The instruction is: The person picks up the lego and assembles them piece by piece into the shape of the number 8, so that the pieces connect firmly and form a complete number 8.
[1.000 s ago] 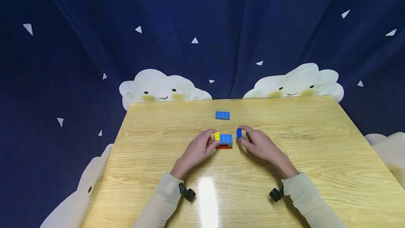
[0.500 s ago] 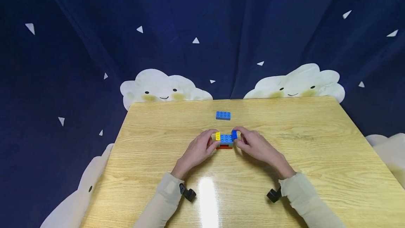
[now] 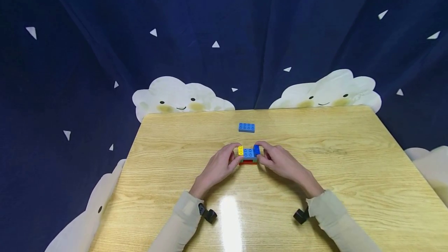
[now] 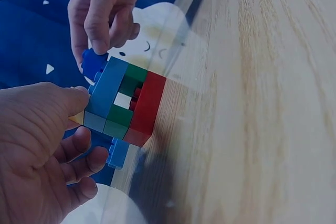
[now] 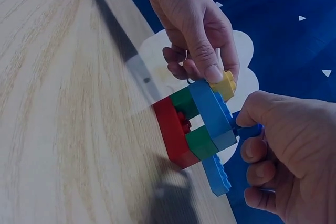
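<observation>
**Dark blue brick going on the stack**

Brick stack point(image 3: 248, 156) sits mid-bench point(image 3: 350, 174). Right hand point(image 3: 280, 161) fingers pinch a dark blue brick point(image 3: 257, 149) at its 3 o'clock end; left hand point(image 3: 219, 165) pinches the yellow brick point(image 3: 240, 150) at 9. Loose blue brick point(image 3: 246, 127) lies at 12.

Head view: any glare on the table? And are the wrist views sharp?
Head view: a bright glare streak on the table between the sleeves; the brick stack is small but sharp. Left wrist view: left hand soft, wood grain smeared. Right wrist view: stack in focus, near table blurred, with a dark shadow below the stack.
</observation>
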{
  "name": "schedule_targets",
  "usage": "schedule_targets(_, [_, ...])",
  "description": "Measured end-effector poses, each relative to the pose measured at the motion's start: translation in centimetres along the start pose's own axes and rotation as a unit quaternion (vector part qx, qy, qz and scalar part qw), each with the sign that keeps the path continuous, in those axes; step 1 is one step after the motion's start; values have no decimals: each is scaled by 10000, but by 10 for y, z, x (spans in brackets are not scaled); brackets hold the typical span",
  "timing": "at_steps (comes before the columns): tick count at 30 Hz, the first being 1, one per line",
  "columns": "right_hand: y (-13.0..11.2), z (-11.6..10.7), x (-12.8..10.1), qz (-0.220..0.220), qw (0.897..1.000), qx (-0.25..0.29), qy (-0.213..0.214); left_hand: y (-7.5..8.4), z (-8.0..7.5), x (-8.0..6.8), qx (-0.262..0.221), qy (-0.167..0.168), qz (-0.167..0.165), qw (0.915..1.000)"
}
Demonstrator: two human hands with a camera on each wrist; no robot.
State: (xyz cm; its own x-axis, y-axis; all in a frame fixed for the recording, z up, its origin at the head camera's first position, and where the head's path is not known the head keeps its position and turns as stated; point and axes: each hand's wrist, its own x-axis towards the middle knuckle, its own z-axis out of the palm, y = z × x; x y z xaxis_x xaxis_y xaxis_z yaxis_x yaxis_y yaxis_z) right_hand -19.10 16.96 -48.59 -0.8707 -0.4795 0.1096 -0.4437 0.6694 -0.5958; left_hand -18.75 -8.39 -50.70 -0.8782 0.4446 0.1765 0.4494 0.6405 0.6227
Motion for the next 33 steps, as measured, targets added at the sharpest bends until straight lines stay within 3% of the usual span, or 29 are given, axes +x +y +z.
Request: schedule_targets(33, [1,4,2,-239,9989,-368,148,0,1,1,-38,50,18,10000])
